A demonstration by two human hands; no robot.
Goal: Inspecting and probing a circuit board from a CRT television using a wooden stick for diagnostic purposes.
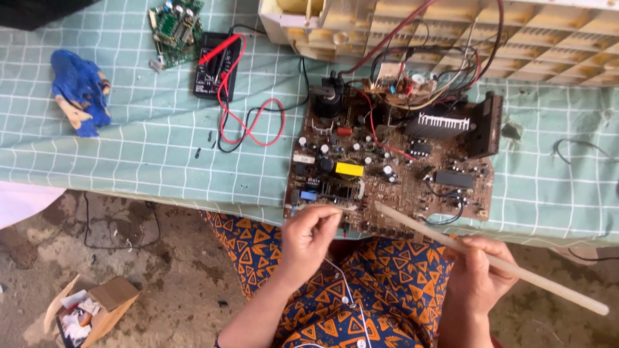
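Note:
A large brown circuit board (393,161) lies on the green checked tablecloth (148,148), crowded with capacitors, a yellow block and a black heat sink. My left hand (311,235) is pinched at the board's near edge, fingertips closed on a small thin part there. My right hand (477,274) grips a long pale stick (490,258) whose tip rests at the board's front edge.
A cream plastic casing (451,32) with wires stands behind the board. A black multimeter (216,64) with red and black leads, a small green board (175,29) and a blue rag (80,90) lie at the left. A cardboard box (93,312) sits on the floor.

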